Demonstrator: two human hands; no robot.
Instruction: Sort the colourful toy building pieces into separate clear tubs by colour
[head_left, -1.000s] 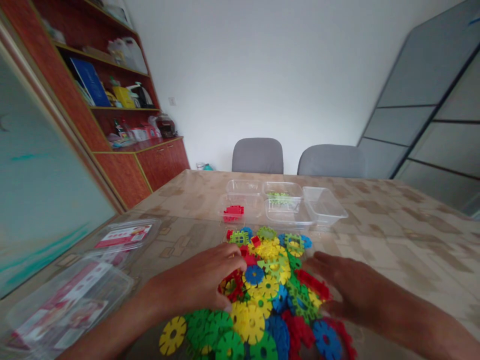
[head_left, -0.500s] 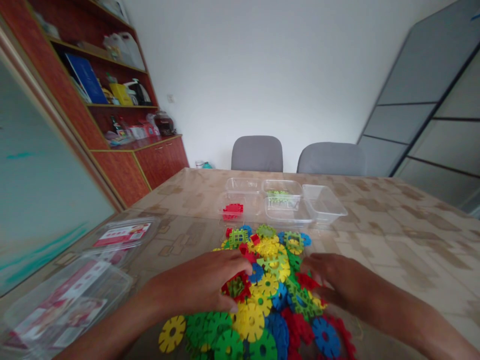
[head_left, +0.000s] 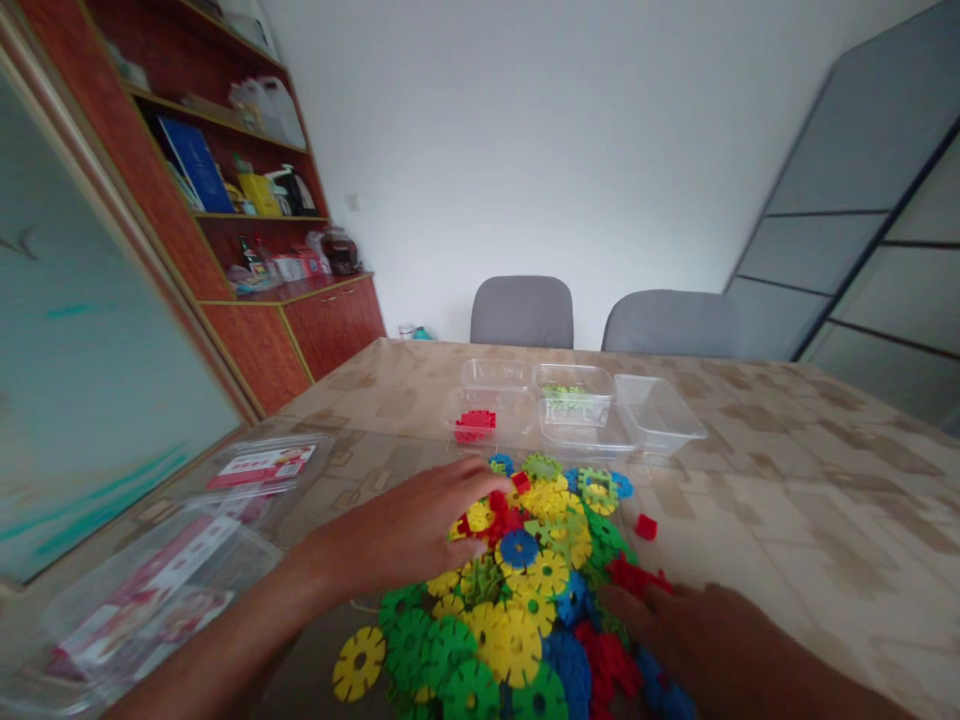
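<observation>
A heap of plastic interlocking pieces in yellow, green, blue and red (head_left: pixel 517 640) lies before me, many of them notched discs. My left hand (head_left: pixel 420 520) reaches over its far left side, thumb and fingers apart around red and yellow pieces. At the heap's right edge, my right hand (head_left: pixel 697 625) is low and slightly blurred, with a red notched piece (head_left: pixel 636 577) between thumb and fingers; part of its grip is hidden. A small red cube (head_left: pixel 646 527) lies on the table beyond that hand. A blue disc (head_left: pixel 519 548) sits on top of the heap.
Behind the heap stand clear plastic boxes; one holds red pieces (head_left: pixel 475 426), another light green pieces (head_left: pixel 566 396). Transparent lids with labels (head_left: pixel 161 610) lie at the left. Two grey chairs (head_left: pixel 521 310) stand at the table's far side.
My left hand has moved up and away across the heap. My right hand has shifted down and right with the red piece. A red cube now lies apart, right of the heap.
</observation>
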